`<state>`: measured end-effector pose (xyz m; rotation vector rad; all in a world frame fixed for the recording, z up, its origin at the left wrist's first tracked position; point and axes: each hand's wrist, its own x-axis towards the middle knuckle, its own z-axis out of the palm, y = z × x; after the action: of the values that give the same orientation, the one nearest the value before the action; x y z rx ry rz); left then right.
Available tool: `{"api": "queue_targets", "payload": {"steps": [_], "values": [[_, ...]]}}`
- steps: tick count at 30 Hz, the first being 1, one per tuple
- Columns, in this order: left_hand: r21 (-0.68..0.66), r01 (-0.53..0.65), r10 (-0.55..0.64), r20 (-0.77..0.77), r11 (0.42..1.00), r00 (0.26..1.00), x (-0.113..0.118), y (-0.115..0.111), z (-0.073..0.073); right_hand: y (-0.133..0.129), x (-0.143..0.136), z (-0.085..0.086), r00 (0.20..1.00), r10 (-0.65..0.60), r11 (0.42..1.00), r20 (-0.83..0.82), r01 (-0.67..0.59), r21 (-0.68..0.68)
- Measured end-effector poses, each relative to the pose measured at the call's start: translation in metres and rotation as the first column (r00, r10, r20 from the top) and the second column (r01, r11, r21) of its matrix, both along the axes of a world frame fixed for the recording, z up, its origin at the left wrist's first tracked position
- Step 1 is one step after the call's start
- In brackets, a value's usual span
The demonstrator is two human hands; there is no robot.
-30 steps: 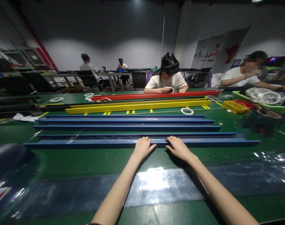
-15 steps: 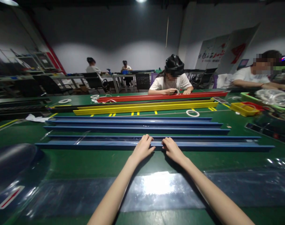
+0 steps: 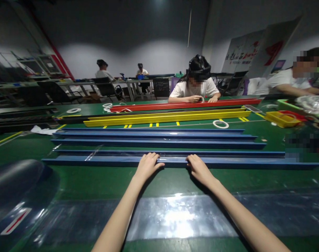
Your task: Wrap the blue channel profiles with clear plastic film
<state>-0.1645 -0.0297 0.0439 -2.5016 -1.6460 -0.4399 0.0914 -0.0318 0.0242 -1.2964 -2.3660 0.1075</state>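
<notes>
Across the green table lies a long blue channel [image 3: 240, 162], the nearest of several, with its open side up. My left hand [image 3: 147, 165] is on its near wall, fingers over the inner side and thumb at the front. To the right, my right hand [image 3: 200, 168] has its fingers curled over the same wall. A short stretch of the channel shows between the hands. Clear film strips [image 3: 92, 154] lie across the channels at the left. What the fingertips touch inside the channel is hidden.
A wide clear plastic sheet [image 3: 96, 217] lies in front, with a dark blue rounded object [image 3: 20, 182] at left. Yellow [image 3: 164, 118] and red [image 3: 148, 106] channels lie beyond. A co-worker [image 3: 193, 84] works opposite. A white ring [image 3: 220, 124] and yellow tray [image 3: 278, 119] are to the right.
My left hand has slid left along the blue channel and my right hand a little to the right, so the gap between them is wider. The view has shifted slightly.
</notes>
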Motion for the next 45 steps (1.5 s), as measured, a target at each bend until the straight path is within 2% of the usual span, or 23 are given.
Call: {"api": "queue_targets", "payload": {"steps": [6,13,30,45], "values": [[0.106,0.003,-0.001,-0.017,0.994,1.0,-0.013,-0.001,-0.012,-0.005,0.001,-0.007,1.0,-0.014,0.997,0.019,0.012,0.073],[0.212,0.001,0.007,-0.039,0.977,0.999,-0.014,-0.002,-0.026,-0.003,0.0,-0.008,0.997,-0.052,0.993,0.061,0.046,0.107],[0.29,0.028,-0.02,-0.029,0.957,0.999,-0.015,0.002,-0.031,-0.003,-0.001,-0.009,0.995,-0.079,0.987,0.056,0.07,0.145],[0.21,-0.008,0.015,-0.029,0.978,0.999,-0.015,0.002,-0.028,-0.003,-0.001,-0.005,0.991,-0.088,0.992,0.102,0.078,0.098]]}}
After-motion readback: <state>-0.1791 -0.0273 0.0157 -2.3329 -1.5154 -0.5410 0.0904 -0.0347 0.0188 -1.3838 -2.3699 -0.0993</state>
